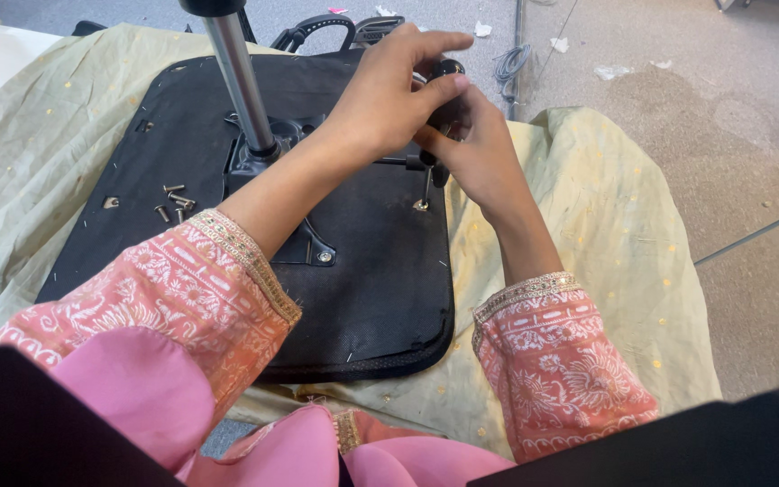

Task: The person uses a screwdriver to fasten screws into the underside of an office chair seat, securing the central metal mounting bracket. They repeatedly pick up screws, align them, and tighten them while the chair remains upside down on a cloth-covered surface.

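Observation:
A black chair seat [371, 298] lies upside down on a pale green cloth [588, 234]. A metal gas-lift column [238, 77] rises from its black mechanism plate. Both hands meet at the seat's far right. My left hand [389, 95] grips the black handle top of a screwdriver [439, 90], thumb and fingers wrapped on it. My right hand [475, 153] holds the same handle lower down. The metal shaft [426, 187] stands upright on a screw [421, 206] in the seat base.
Several loose screws [176, 202] lie on the seat left of the column. Another bolt [324, 256] sits in the bracket corner. Grey carpet [732, 99] with paper scraps and a coiled grey cable [508, 63] lies beyond.

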